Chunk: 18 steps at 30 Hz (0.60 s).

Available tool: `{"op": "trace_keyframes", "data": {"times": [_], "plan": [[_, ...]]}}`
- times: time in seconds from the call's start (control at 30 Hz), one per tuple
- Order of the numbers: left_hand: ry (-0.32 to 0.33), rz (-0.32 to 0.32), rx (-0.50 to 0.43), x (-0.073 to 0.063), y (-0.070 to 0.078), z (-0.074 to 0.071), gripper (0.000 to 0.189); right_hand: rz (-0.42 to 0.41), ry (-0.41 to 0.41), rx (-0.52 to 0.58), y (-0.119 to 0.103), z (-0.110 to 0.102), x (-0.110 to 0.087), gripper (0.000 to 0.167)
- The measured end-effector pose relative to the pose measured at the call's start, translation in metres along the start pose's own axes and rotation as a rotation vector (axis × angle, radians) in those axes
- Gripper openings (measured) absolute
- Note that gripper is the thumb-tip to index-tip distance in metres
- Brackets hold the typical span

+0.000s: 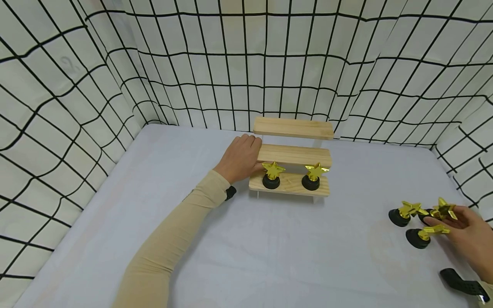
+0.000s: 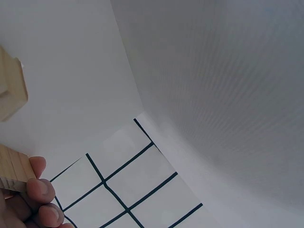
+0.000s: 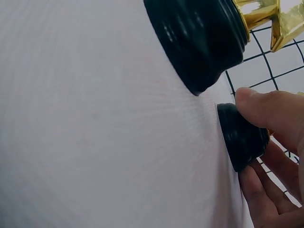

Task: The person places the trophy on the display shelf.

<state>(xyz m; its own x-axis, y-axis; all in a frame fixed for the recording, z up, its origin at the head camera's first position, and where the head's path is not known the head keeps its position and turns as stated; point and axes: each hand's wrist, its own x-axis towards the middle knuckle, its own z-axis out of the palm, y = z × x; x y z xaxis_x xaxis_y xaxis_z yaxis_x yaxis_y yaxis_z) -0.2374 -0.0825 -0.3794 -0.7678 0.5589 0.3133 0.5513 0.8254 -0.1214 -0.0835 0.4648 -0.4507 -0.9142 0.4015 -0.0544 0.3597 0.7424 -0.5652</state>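
A three-tier wooden display stand (image 1: 294, 155) stands at the back middle of the table. My left hand (image 1: 239, 159) grips the left end of its middle tier, fingertips curled over the board in the left wrist view. On the lowest tier stand two gold star trophies with black bases, a left trophy (image 1: 271, 176) and a right trophy (image 1: 313, 177). Far to the right, my right hand (image 1: 467, 233) holds a star trophy (image 3: 242, 137) between thumb and fingers, around its base. Beside it are two more, a rear trophy (image 1: 402, 213) and a front trophy (image 1: 420, 238).
White cloth covers the table (image 1: 308, 252). Black wire grid (image 1: 265, 55) over white walls closes off the back and both sides, with the stand close to the back one. Dark wrist straps (image 1: 460, 282) sit at both sleeves.
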Motion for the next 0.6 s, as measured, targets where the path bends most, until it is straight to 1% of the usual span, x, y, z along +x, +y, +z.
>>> {"op": "trace_keyframes", "data": {"times": [0.17,0.33,0.6], "plan": [[0.017,0.007,0.003,-0.0008,-0.0001,0.0004,0.061,0.015,0.002,-0.032,-0.0022,0.0000,-0.0010,0.068],[0.035,0.016,0.019,-0.0021,-0.0006,0.0013,0.062,0.029,0.004,-0.036,-0.0039,-0.0005,-0.0005,0.069],[0.022,0.010,0.018,-0.0008,-0.0009,0.0015,0.062,0.020,-0.029,-0.010,-0.0006,0.0014,-0.0004,0.066]]}}
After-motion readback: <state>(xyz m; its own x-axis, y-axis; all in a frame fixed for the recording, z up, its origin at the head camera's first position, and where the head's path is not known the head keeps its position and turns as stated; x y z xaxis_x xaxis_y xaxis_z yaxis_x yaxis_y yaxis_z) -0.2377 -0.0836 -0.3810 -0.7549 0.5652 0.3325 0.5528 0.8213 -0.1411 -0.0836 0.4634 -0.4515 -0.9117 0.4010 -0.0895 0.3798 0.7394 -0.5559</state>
